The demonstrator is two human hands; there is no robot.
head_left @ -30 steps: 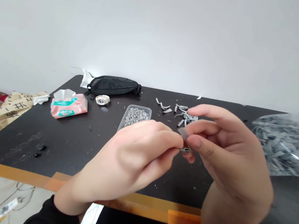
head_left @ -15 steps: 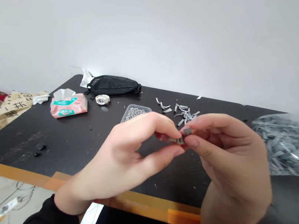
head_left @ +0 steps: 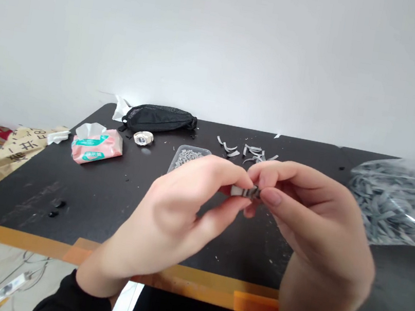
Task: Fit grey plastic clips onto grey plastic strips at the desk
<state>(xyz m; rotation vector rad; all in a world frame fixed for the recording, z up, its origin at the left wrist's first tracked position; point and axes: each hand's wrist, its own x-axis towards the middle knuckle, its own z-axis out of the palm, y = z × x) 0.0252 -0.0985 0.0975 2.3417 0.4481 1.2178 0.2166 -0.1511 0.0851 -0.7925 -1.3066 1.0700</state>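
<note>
Above the front half of the black table, my left hand (head_left: 184, 204) and my right hand (head_left: 318, 219) meet fingertip to fingertip. Between them is a small grey strip (head_left: 241, 191) with notches or segments along it. My left thumb and forefinger pinch its left part. The right thumb and forefinger close on its right end, which they mostly hide. Behind my left hand stands a clear plastic box (head_left: 193, 149) of small grey bits, partly covered by that hand. Loose curved grey strips (head_left: 258, 155) lie on the table just beyond my fingers.
A clear bag of grey strips (head_left: 403, 205) sits at the right. Toward the left are a pink tissue pack (head_left: 97, 147), a white watch (head_left: 143, 138) and a black mesh pouch (head_left: 160, 120). Orange tape (head_left: 203, 285) runs along the front edge of the black table (head_left: 107, 203).
My right fingertips have shifted slightly and closed over the strip's right end. The grey piece that stuck up between them no longer shows, and more of the strip's left part is visible.
</note>
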